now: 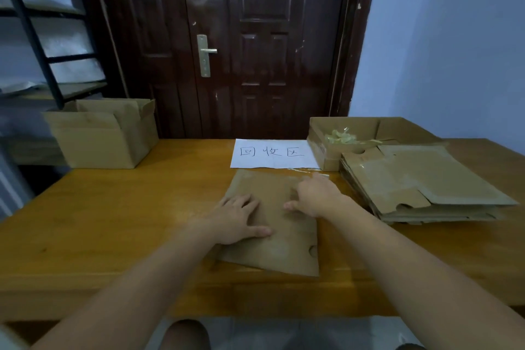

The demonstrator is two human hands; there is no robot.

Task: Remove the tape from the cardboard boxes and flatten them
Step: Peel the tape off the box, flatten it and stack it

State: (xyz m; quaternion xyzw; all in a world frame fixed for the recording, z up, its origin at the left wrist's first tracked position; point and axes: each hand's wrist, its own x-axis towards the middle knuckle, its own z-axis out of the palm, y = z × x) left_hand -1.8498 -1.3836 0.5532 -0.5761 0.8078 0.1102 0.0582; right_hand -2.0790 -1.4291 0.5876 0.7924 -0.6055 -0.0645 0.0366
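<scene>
A flattened brown cardboard box (279, 247) lies in the middle of the wooden table (119, 221). My left hand (238, 220) rests palm down on its left part, fingers spread. My right hand (312, 196) presses on its upper right part, fingers apart, near a strip of clear tape (305, 170) at the box's far edge. An unflattened cardboard box (105, 136) with open flaps stands at the table's far left. A stack of flattened boxes (420, 185) lies at the right.
A white paper sign (272, 153) with handwritten characters lies at the table's far middle. Behind the stack, an open shallow box (321, 133) holds crumpled tape (341, 136). A dark door (227, 45) stands behind the table, and a black metal shelf (37, 45) at left.
</scene>
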